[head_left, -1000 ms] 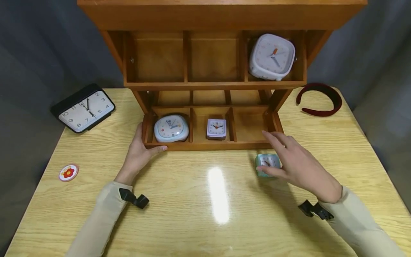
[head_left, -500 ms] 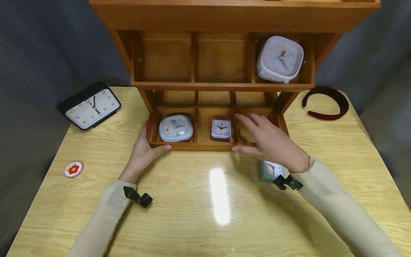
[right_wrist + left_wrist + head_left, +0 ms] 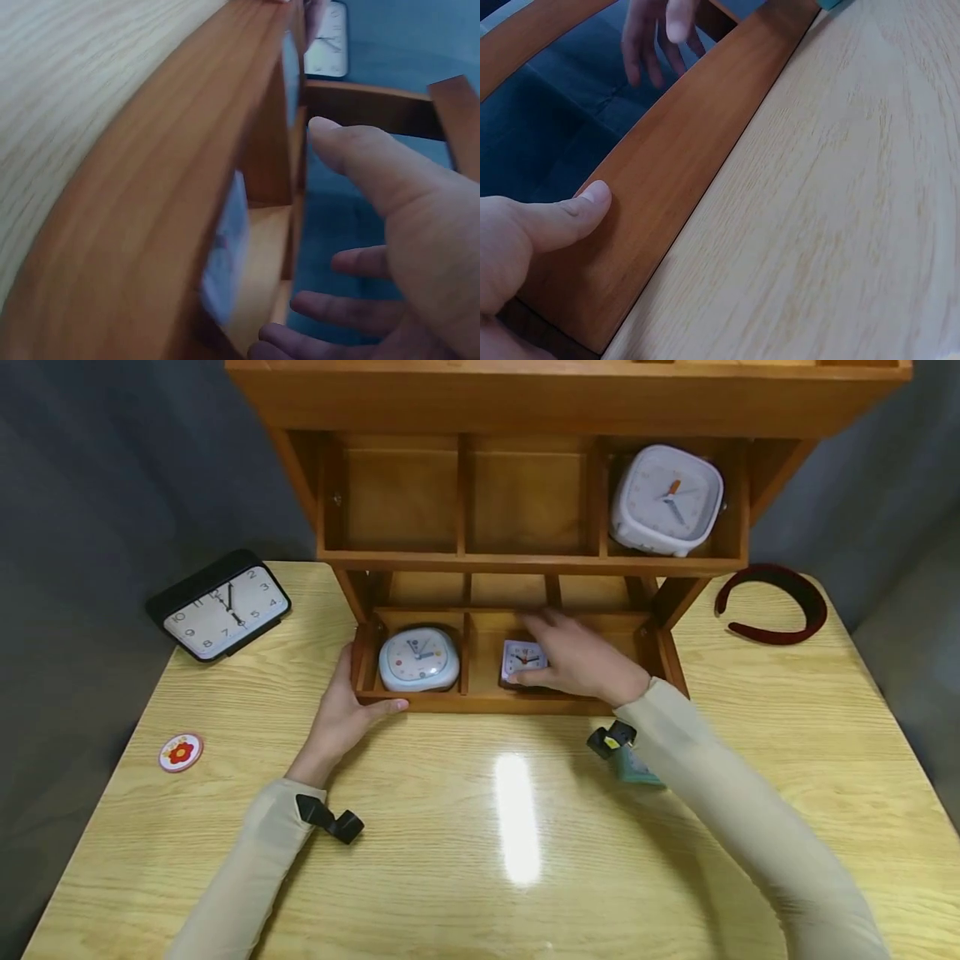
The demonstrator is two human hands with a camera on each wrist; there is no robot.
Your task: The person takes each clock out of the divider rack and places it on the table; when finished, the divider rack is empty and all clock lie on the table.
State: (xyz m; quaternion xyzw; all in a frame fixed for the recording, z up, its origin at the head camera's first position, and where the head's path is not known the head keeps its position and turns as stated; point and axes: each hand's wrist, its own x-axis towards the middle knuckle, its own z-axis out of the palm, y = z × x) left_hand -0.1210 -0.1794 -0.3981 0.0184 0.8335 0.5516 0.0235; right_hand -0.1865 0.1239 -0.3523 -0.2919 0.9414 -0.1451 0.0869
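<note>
My left hand (image 3: 337, 722) grips the front left corner of the wooden tiered shelf (image 3: 480, 703), its thumb lying on the front board in the left wrist view. Over the middle compartment of the bottom tier hovers my right hand (image 3: 585, 662), with thumb and fingers spread apart. Beneath it sits a small lilac square alarm clock (image 3: 516, 653), partly covered by the hand in the head view. A light blue and white rounded alarm clock (image 3: 418, 660) occupies the left compartment. On the table, a teal alarm clock (image 3: 637, 772) is partly hidden under my right wrist.
A white alarm clock (image 3: 670, 500) stands in the upper tier's right compartment, above the hands. A black-framed clock (image 3: 227, 610) and a round flower badge (image 3: 180, 752) lie left on the table. A dark red headband (image 3: 813, 610) lies at the right.
My right hand has moved left from beside the teal clock to over the lilac one. My left hand keeps its hold on the shelf corner. The head view has shifted slightly.
</note>
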